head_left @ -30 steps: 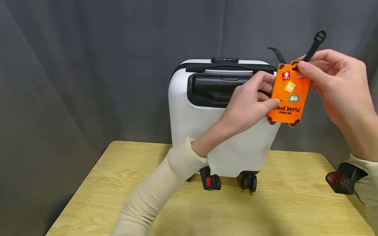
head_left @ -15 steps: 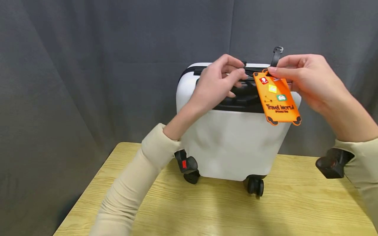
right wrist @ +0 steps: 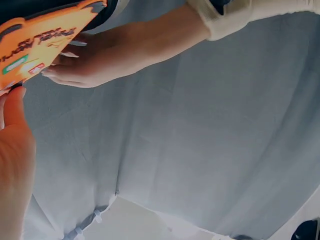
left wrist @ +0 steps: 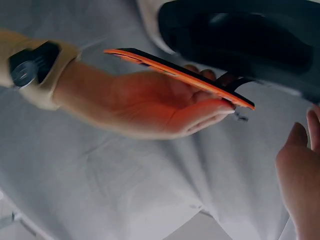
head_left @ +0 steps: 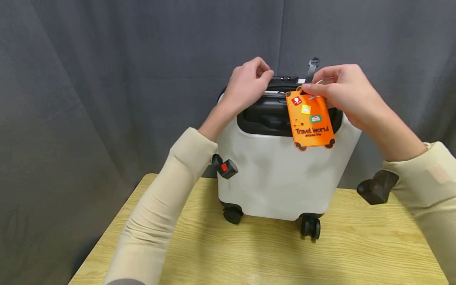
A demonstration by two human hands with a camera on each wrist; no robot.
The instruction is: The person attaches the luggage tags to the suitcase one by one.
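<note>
A white hard-shell suitcase stands on its wheels on a wooden table. My right hand pinches the top of an orange "Travel World" luggage tag, which hangs in front of the suitcase's black handle recess. One end of the tag's black strap sticks up behind my fingers. My left hand is curled at the top handle, thumb and forefinger pinched together, seemingly on the strap's other end. The left wrist view shows the tag edge-on above my right palm.
A dark grey curtain hangs close behind the table. Two black wheels rest on the tabletop near the middle. Wrist cameras ride on both cream sleeves. The table's left edge drops off beside my left forearm.
Both hands have brought the tag left and down, from beside the suitcase to over its handle. My left hand let go of the tag's body and moved to the top handle.
</note>
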